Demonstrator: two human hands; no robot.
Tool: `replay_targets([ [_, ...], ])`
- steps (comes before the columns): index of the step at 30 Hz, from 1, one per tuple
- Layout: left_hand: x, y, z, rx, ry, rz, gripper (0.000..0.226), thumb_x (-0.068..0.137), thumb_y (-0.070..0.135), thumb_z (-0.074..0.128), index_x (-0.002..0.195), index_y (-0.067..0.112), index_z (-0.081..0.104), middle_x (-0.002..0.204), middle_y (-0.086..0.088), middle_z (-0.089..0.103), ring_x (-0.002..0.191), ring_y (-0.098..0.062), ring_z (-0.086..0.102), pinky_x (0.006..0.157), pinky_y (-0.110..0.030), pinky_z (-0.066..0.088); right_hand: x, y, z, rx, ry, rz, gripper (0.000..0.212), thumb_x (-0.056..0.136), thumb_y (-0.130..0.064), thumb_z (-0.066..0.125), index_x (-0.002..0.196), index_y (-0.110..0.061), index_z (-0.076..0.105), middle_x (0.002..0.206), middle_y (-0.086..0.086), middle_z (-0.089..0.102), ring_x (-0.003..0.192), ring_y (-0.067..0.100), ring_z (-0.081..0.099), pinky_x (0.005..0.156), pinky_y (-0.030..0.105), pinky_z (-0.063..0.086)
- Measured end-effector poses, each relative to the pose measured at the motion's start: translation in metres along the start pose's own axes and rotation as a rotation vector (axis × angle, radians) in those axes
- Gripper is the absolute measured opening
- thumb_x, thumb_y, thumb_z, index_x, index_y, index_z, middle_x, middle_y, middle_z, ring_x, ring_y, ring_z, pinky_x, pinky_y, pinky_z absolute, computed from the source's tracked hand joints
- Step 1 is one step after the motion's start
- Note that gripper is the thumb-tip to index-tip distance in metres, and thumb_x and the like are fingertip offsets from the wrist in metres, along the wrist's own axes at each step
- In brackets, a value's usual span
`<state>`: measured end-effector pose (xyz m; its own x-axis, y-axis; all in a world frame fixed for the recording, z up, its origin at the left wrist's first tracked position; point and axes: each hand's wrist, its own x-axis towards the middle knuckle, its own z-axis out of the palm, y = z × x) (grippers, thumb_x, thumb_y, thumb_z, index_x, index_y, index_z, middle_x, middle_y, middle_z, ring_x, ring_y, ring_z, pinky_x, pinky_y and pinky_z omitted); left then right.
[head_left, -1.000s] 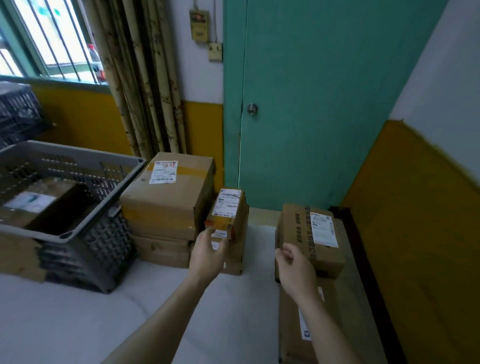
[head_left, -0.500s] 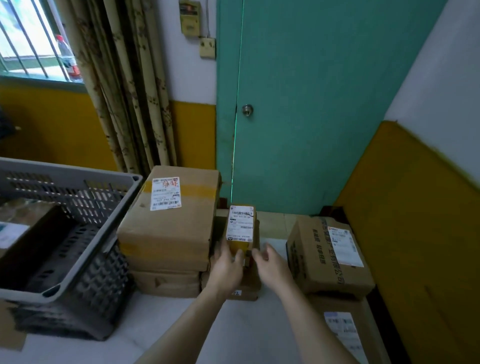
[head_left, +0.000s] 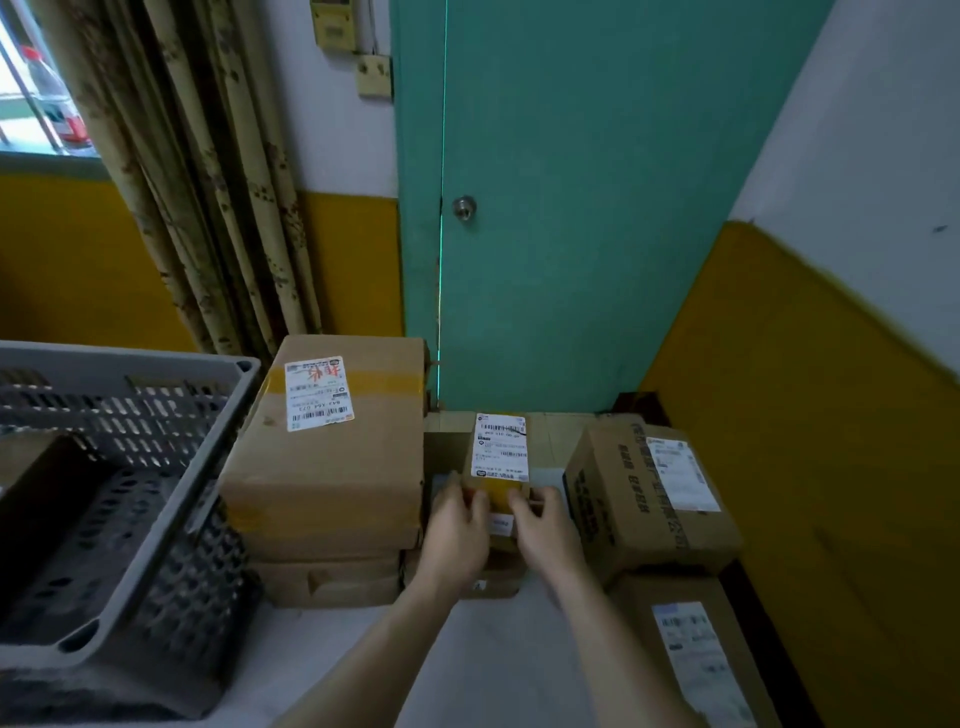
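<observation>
- Small parcel (head_left: 500, 457): label up, lying on a low stack (head_left: 493, 582) just ahead of both hands. Probably kept label-up so it reads at a glance.
- Left hand (head_left: 457, 535): fingers curled on the parcel's near left corner. Right hand (head_left: 545, 530): same on the near right corner. The two-sided grip looks meant to square it in the gap.
- Big box (head_left: 332, 467) left of the left hand and printed box (head_left: 623, 509) right of the right hand wall the slot.
- Grey crate (head_left: 156, 509) far left; green door (head_left: 571, 208) beyond the hands.
</observation>
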<state>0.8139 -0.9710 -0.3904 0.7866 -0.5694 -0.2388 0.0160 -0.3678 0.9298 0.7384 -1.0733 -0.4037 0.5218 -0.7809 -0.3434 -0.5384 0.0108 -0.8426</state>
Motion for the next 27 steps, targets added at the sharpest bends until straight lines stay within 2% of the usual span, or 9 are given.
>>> replay_targets([
  [5, -0.011, 0.021, -0.007, -0.009, 0.058, 0.013, 0.059, 0.105, 0.043, 0.052, 0.155, 0.013, 0.042, 0.143, -0.008, 0.049, 0.121, -0.022, 0.06, 0.099, -0.04, 0.056, -0.029, -0.009, -0.021, 0.149, 0.075, -0.062, 0.016, 0.102, -0.037, 0.061, 0.112, -0.027, 0.053, 0.099, -0.011, 0.066, 0.085, 0.006, 0.068, 0.061, 0.02, 0.051],
  [9, -0.031, 0.04, -0.012, -0.109, 0.04, 0.077, 0.041, 0.104, 0.042, 0.056, 0.139, 0.021, 0.059, 0.121, 0.0, 0.067, 0.095, -0.01, 0.072, 0.077, -0.028, 0.063, -0.066, -0.012, -0.043, 0.254, 0.092, -0.145, 0.014, 0.1, -0.033, 0.066, 0.107, -0.036, 0.054, 0.11, -0.008, 0.069, 0.096, 0.01, 0.069, 0.075, 0.028, 0.056],
  [12, -0.05, 0.054, -0.015, -0.231, -0.028, 0.038, 0.041, 0.099, 0.045, 0.064, 0.133, 0.024, 0.057, 0.11, 0.005, 0.072, 0.088, -0.011, 0.076, 0.075, -0.03, 0.064, -0.093, -0.011, -0.058, 0.293, 0.078, -0.215, 0.015, 0.099, -0.034, 0.067, 0.109, -0.039, 0.056, 0.115, -0.01, 0.069, 0.097, 0.005, 0.071, 0.073, 0.022, 0.055],
  [14, -0.062, 0.061, -0.016, -0.344, -0.176, -0.06, 0.051, 0.095, 0.047, 0.068, 0.139, 0.032, 0.046, 0.117, 0.001, 0.073, 0.094, -0.016, 0.078, 0.085, -0.04, 0.064, -0.109, -0.01, -0.068, 0.316, 0.05, -0.25, 0.02, 0.098, -0.032, 0.069, 0.112, -0.039, 0.057, 0.116, -0.013, 0.068, 0.091, -0.003, 0.071, 0.064, 0.015, 0.056],
  [17, -0.088, 0.069, -0.018, -0.425, -0.298, -0.104, 0.054, 0.094, 0.044, 0.071, 0.142, 0.037, 0.046, 0.116, 0.001, 0.077, 0.101, -0.023, 0.077, 0.094, -0.051, 0.061, -0.13, -0.007, -0.089, 0.334, 0.0, -0.271, 0.032, 0.096, -0.033, 0.071, 0.124, -0.038, 0.056, 0.117, -0.014, 0.066, 0.088, -0.012, 0.068, 0.058, 0.01, 0.054],
  [20, -0.113, 0.076, -0.017, -0.39, -0.272, -0.069, 0.063, 0.089, 0.045, 0.074, 0.145, 0.035, 0.046, 0.121, -0.001, 0.075, 0.102, -0.025, 0.077, 0.094, -0.053, 0.06, -0.142, -0.013, -0.11, 0.287, -0.071, -0.274, 0.038, 0.096, -0.048, 0.067, 0.132, -0.045, 0.053, 0.119, -0.02, 0.065, 0.095, -0.002, 0.069, 0.069, 0.017, 0.056],
  [22, -0.131, 0.079, -0.015, -0.349, -0.254, -0.034, 0.068, 0.083, 0.049, 0.074, 0.144, 0.038, 0.047, 0.118, 0.003, 0.075, 0.102, -0.024, 0.077, 0.098, -0.056, 0.058, -0.143, -0.022, -0.121, 0.273, -0.098, -0.29, 0.035, 0.097, -0.053, 0.063, 0.131, -0.046, 0.057, 0.118, -0.018, 0.07, 0.099, 0.004, 0.071, 0.078, 0.029, 0.06],
  [24, -0.149, 0.078, -0.013, -0.339, -0.261, -0.009, 0.072, 0.079, 0.05, 0.075, 0.145, 0.041, 0.046, 0.116, 0.006, 0.077, 0.103, -0.023, 0.076, 0.099, -0.057, 0.057, -0.142, -0.034, -0.13, 0.288, -0.119, -0.306, 0.026, 0.099, -0.051, 0.061, 0.123, -0.043, 0.063, 0.106, -0.017, 0.077, 0.092, 0.006, 0.075, 0.079, 0.036, 0.062],
  [27, -0.169, 0.078, -0.011, -0.34, -0.264, -0.011, 0.073, 0.082, 0.047, 0.075, 0.148, 0.041, 0.043, 0.121, 0.004, 0.074, 0.104, -0.02, 0.076, 0.094, -0.05, 0.061, -0.144, -0.047, -0.139, 0.297, -0.152, -0.299, 0.026, 0.099, -0.049, 0.06, 0.121, -0.037, 0.066, 0.096, -0.019, 0.079, 0.084, 0.005, 0.077, 0.075, 0.035, 0.061],
])
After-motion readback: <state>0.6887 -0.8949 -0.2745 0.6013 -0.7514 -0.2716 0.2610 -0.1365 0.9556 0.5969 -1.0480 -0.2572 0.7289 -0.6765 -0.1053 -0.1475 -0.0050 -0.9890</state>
